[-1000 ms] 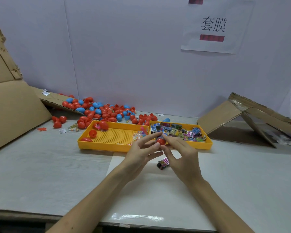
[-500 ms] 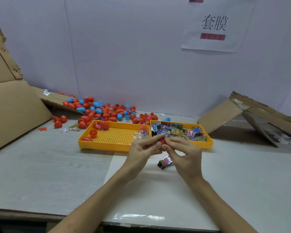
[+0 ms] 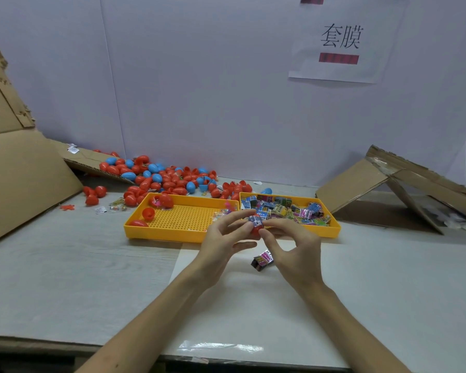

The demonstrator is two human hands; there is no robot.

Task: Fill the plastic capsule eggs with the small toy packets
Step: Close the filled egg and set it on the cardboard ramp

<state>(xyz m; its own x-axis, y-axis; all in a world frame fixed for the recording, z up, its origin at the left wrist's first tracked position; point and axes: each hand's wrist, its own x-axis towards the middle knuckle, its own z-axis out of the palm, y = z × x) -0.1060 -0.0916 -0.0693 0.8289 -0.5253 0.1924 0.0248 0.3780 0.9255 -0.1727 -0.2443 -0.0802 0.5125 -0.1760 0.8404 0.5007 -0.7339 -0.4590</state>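
Above the table's middle, my left hand (image 3: 223, 238) holds a red egg half (image 3: 255, 229) at its fingertips. A small grey-blue toy packet (image 3: 254, 219) sits in the mouth of that half, and my right hand (image 3: 293, 246) pinches it from the right. Another packet (image 3: 262, 260), pink and black, lies on the white sheet just below my hands. The right yellow tray (image 3: 334, 227) holds several coloured packets. The left yellow tray (image 3: 183, 219) holds a few red egg pieces.
A heap of red and blue eggs (image 3: 162, 179) lies behind the trays against the wall. Cardboard panels lean at the left (image 3: 24, 173) and right (image 3: 388, 181). A few loose eggs (image 3: 93, 195) and wrappers lie left of the trays.
My hands have drawn slightly apart, so the red egg half and the packet in its mouth now show between the fingertips. The packet on the sheet has not moved.
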